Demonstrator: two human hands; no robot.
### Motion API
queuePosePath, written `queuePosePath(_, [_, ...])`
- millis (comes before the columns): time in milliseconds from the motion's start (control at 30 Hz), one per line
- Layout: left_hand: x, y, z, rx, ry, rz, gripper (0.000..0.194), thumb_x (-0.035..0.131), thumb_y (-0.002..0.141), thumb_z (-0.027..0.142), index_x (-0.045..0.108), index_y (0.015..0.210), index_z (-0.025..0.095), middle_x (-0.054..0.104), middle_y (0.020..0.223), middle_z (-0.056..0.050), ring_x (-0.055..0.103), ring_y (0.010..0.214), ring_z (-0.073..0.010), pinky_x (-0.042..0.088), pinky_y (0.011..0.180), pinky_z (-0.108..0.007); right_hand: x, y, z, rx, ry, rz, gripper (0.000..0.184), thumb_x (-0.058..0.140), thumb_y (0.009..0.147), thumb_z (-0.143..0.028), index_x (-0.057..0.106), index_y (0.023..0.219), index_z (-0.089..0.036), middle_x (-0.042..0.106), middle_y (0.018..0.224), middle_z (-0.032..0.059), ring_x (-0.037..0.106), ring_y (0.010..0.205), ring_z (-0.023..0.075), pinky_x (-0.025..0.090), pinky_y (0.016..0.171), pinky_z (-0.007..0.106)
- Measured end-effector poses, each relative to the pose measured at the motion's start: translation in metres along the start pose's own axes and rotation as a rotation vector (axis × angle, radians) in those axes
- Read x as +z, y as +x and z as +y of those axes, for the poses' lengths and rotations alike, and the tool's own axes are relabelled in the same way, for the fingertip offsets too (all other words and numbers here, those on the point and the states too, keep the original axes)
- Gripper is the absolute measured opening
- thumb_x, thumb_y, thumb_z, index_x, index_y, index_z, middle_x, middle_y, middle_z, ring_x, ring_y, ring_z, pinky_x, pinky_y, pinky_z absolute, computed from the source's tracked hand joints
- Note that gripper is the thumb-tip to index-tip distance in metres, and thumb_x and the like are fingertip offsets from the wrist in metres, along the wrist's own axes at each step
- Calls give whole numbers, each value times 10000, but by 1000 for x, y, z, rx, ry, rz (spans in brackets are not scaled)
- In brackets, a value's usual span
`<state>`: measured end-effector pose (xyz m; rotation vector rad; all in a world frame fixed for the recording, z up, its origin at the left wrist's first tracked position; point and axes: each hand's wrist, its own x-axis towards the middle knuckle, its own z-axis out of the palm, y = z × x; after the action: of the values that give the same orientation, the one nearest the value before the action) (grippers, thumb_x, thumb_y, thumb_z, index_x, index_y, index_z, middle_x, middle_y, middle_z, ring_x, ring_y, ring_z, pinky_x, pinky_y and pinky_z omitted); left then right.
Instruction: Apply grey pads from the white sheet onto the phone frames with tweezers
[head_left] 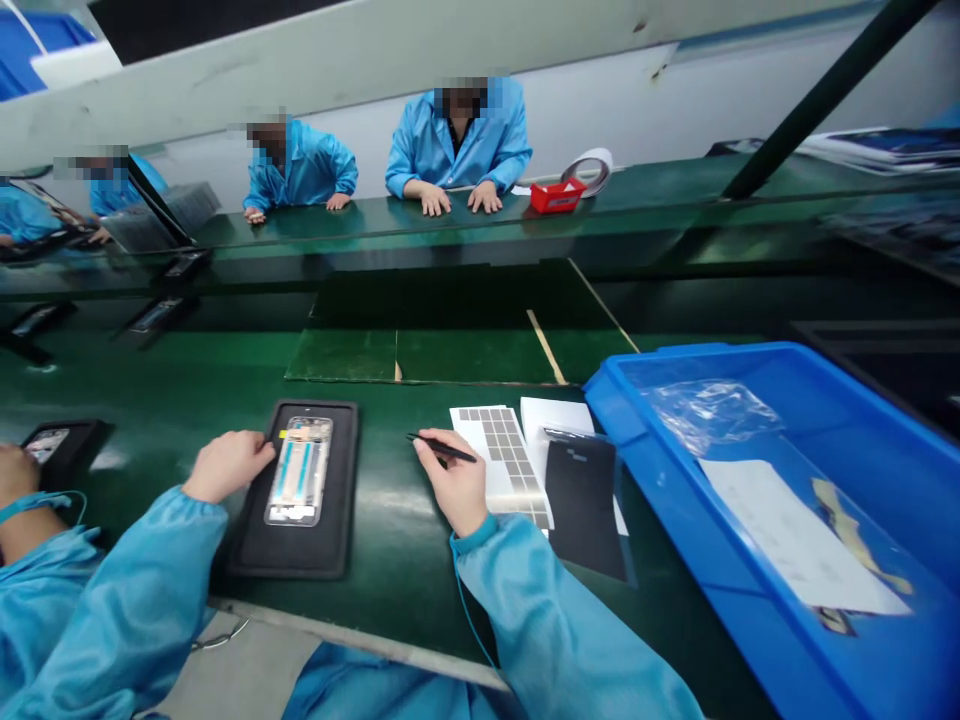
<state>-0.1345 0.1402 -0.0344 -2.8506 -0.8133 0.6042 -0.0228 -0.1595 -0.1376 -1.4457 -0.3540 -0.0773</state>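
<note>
The left hand (pixel 229 466) is resting against the edge of a black rubber tray (pixel 345 500) on the green counter (pixel 397 560), its fingers curled together around nothing and sitting just beside a phone frame (pixel 298 470) that is lying in the tray's recess. The right hand (pixel 450 480) is pinching a slim black pen-like tool (pixel 442 448), holding it low over the near edge of a white sheet of grey square pads (pixel 506 450). Next to that sheet, a black sheet in a clear sleeve (pixel 581 510) is lying partly over a white card (pixel 555 415). To the right, a blue plastic bin (pixel 750 395) is holding a crumpled clear bag (pixel 709 415) and white paper (pixel 787 535). Across the counter, two co-workers in blue smocks (pixel 459 135) are resting their hands on a raised shelf (pixel 637 190), near a red box (pixel 557 196) and a tape roll (pixel 592 170).
</note>
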Motion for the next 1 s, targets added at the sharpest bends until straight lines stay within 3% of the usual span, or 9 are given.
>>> queuePosePath(133, [-16,25,-64,-192,-21,-92,375,429,883,424,715,935,187,709,1079,-154,662,1013,-332,485,794,-370,2,-2,1,-108,-88,-80,137,683,882,-282,765,973,-221,681,961,68,658,833,172,551,712,289])
queuePosePath(233, [-31,30,-69,-325,4,11,471,401,908,470,683,1056,123,673,1129,-236,649,1017,-397,481,778,-435,2,-4,0,-141,-144,-120,166,646,913,-279,757,1023,-224,675,893,57,634,737,157,523,647,279])
queuePosePath(300, [-37,26,-44,-318,2,138,513,364,928,528,658,1053,127,686,1067,-222,656,980,-393,472,747,-422,2,-6,-2,-159,-167,-149,178,608,939,-267,743,1047,-226,687,884,51,635,734,158,520,659,283])
queuePosePath(400, [-31,17,28,-20,-94,286,390,381,944,507,636,942,212,710,890,-88,673,857,-284,427,678,-312,2,-5,-8,-201,-228,-209,207,545,967,-238,714,1085,-235,695,947,53,656,835,176,534,755,299])
queuePosePath(533, [-1,14,132,389,-350,286,213,484,929,402,610,877,238,655,718,11,619,677,-168,326,577,-241,-6,4,-19,-267,-485,-361,275,473,982,-195,660,1177,-243,661,971,63,641,909,200,530,828,328])
queuePosePath(633, [20,24,184,569,-519,313,135,489,919,293,605,902,227,609,682,25,584,654,-145,346,600,-226,-19,11,-20,-283,-658,-387,287,473,976,-182,636,1204,-244,638,960,66,619,907,209,519,817,329])
queuePosePath(767, [34,41,208,689,-616,320,166,472,909,286,616,977,237,628,736,21,600,696,-151,392,655,-230,-34,13,-11,-279,-834,-425,367,488,925,-93,608,1241,-235,620,973,64,577,909,216,490,801,328])
queuePosePath(833, [39,46,207,709,-641,288,206,454,915,328,621,1011,256,662,784,17,623,728,-163,409,672,-242,-36,12,-9,-261,-915,-429,412,504,888,-57,602,1246,-236,608,961,55,553,894,213,474,796,327])
queuePosePath(1000, [46,54,203,659,-624,202,274,402,911,362,611,1058,263,704,895,-5,653,804,-193,423,691,-268,-31,12,-10,-257,-1103,-453,379,538,911,-152,563,1272,-266,583,940,46,511,882,229,446,744,349])
